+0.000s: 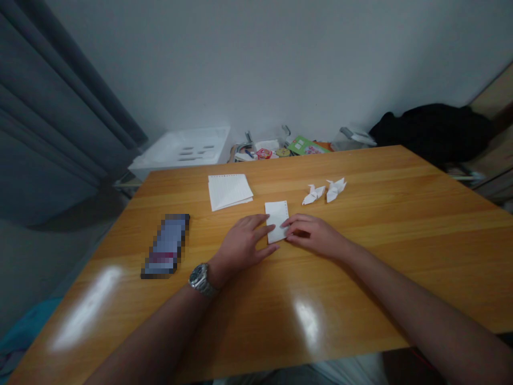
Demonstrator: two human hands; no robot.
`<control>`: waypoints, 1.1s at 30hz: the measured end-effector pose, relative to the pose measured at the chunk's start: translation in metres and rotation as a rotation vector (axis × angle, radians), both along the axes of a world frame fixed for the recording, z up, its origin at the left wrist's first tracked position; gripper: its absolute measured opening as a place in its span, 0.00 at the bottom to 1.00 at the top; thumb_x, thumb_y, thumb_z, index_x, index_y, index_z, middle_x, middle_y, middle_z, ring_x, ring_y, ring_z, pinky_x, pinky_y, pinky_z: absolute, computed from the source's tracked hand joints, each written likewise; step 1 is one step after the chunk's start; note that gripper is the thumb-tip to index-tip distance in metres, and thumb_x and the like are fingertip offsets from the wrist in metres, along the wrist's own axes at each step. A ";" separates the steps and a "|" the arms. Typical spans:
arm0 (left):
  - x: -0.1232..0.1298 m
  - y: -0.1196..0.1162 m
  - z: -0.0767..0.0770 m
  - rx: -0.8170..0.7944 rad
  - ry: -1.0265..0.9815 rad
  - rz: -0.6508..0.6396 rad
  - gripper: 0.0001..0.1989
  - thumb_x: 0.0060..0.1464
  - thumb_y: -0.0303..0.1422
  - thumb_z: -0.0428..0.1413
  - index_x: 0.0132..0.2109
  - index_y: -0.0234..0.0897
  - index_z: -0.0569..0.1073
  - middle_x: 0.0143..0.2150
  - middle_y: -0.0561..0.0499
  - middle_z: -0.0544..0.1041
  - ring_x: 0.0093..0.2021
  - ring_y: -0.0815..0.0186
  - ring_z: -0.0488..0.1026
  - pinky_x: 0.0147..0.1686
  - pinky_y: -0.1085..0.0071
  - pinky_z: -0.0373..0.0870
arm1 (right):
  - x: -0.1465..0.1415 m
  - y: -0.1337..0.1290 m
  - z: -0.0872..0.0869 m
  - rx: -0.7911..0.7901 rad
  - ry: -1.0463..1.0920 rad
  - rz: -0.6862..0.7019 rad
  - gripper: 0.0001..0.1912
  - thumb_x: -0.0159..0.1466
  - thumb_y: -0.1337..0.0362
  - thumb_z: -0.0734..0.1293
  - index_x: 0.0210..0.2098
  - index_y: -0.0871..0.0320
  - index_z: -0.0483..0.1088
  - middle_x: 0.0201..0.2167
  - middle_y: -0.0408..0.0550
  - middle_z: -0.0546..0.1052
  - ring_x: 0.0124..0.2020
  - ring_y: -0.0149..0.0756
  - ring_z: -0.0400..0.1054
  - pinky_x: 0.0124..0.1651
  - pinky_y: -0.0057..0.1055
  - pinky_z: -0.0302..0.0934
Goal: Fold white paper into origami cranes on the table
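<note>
A small white rectangle of paper (276,215), with punched holes along its right edge, lies on the wooden table (380,198). My left hand (244,241), a metal watch on its wrist, rests at the paper's left side with its fingers spread and the fingertips touching it. At the right edge of the paper is my right hand (312,233), its fingers bent and its fingertips close together on that edge. Two folded white paper birds (313,195) (335,190) stand behind my right hand.
A stack of punched white sheets (229,191) lies behind my left hand. To the left is a phone (166,246) with a blurred screen. Beyond the far edge are a white tray (188,147), a green booklet (306,145) and a black cloth (435,131).
</note>
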State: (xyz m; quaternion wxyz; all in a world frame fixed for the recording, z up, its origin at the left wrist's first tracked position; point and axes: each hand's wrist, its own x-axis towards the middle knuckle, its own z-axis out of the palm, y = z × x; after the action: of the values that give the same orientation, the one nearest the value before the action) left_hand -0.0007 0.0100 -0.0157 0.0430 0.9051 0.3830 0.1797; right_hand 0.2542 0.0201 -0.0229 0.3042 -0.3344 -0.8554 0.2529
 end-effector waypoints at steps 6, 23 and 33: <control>0.003 0.004 -0.005 -0.038 -0.118 -0.017 0.12 0.67 0.38 0.51 0.46 0.39 0.77 0.51 0.46 0.78 0.50 0.60 0.74 0.53 0.62 0.71 | -0.001 0.000 -0.003 -0.049 0.056 -0.048 0.06 0.67 0.62 0.67 0.38 0.56 0.77 0.42 0.50 0.79 0.44 0.38 0.74 0.49 0.37 0.67; 0.001 0.003 -0.002 -0.069 -0.148 -0.044 0.11 0.67 0.38 0.51 0.43 0.37 0.75 0.42 0.47 0.79 0.43 0.61 0.75 0.44 0.65 0.71 | 0.001 0.000 -0.006 -0.033 0.016 -0.066 0.07 0.69 0.62 0.66 0.43 0.55 0.75 0.42 0.50 0.79 0.44 0.38 0.73 0.48 0.36 0.67; -0.002 0.006 -0.006 -0.067 -0.039 -0.043 0.11 0.66 0.35 0.53 0.46 0.38 0.79 0.48 0.47 0.80 0.47 0.59 0.76 0.49 0.63 0.73 | 0.001 -0.002 -0.006 -0.039 0.033 -0.095 0.07 0.68 0.62 0.66 0.42 0.54 0.75 0.42 0.48 0.79 0.43 0.38 0.74 0.47 0.36 0.66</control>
State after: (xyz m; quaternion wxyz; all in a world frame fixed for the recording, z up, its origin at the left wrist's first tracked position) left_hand -0.0023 0.0158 -0.0213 0.0847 0.9075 0.3684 0.1832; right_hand 0.2553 0.0181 -0.0287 0.3232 -0.3764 -0.8284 0.2602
